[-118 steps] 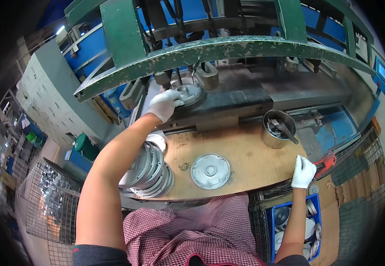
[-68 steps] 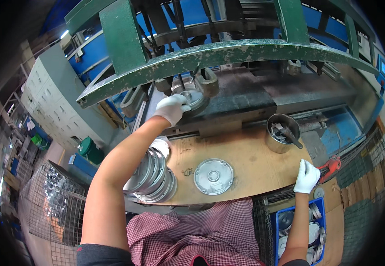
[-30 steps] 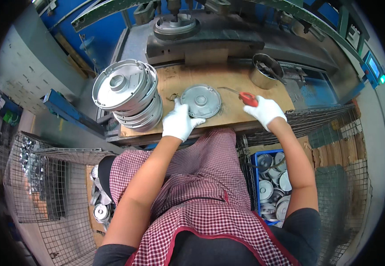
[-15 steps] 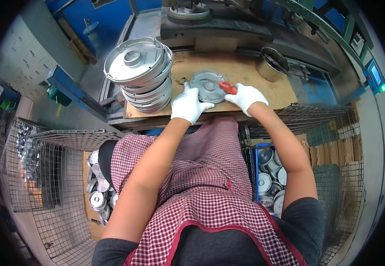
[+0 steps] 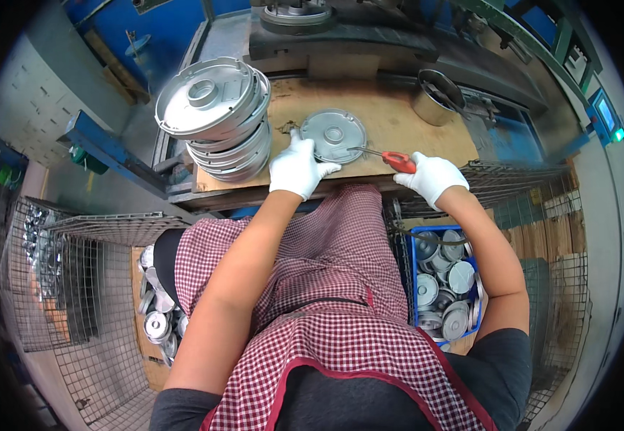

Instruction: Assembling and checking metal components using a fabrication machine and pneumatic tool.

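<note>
A round silver metal cover (image 5: 334,134) with a raised ring at its centre lies flat on the wooden board. My left hand (image 5: 299,168), in a white glove, grips its lower left edge, the thumb spread along the near rim. My right hand (image 5: 434,177), also gloved, is closed round the red handle of a screwdriver-like tool (image 5: 399,161). Its thin metal shaft points left, and the tip is at the cover's lower right edge. A tall stack of similar, larger-looking metal covers (image 5: 211,97) stands left of my left hand.
A metal pot (image 5: 437,98) with objects inside stands on the board (image 5: 398,136) at the right. Beyond it is a dark machine bed (image 5: 348,47). Below right, a blue crate (image 5: 416,287) holds several metal discs; more discs (image 5: 157,325) lie low left. Wire mesh cages (image 5: 103,287) flank me.
My right hand has drawn the red-handled tool rightward, from over the cover to its lower right edge. My left hand stays at the cover's left edge.
</note>
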The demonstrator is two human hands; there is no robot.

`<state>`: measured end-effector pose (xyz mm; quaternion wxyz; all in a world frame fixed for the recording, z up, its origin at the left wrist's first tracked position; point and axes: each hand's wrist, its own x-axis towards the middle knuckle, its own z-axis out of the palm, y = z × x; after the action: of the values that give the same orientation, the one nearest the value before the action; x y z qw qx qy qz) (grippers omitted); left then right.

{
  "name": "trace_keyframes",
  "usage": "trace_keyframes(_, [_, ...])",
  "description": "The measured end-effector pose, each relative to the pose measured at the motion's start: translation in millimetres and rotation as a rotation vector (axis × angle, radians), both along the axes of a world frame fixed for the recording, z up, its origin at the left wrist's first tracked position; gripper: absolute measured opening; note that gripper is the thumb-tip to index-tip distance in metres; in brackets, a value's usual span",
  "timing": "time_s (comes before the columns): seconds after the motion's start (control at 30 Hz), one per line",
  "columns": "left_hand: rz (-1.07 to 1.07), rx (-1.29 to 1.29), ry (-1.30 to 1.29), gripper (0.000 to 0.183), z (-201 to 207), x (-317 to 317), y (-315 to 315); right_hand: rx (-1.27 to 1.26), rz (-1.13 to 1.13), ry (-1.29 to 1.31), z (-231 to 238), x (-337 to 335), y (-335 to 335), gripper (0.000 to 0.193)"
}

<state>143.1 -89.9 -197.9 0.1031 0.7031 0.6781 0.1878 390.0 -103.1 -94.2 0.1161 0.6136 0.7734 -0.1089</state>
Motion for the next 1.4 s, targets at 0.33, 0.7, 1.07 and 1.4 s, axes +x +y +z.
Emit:
trace_keyframes(0.33, [-0.013,0.02,0.008,0.062,1,4,-1,0.027,-0.031,0.041,-13,-16,21,0.051])
trace_keyframes(0.7, [-0.003,0.029,-0.013,0.06,3,2,-1,0.057,-0.149,-0.038,-2,29,4,0.048])
trace_keyframes(1.07, [-0.12,0.1,-0.141,0.057,15,-11,-32,0.527,-0.71,0.813,-14,76,2,0.057])
trace_keyframes(1.4, [-0.403,0.337,-0.333,0.072,51,-17,-118,0.726,-0.963,0.26,-50,198,41,0.077])
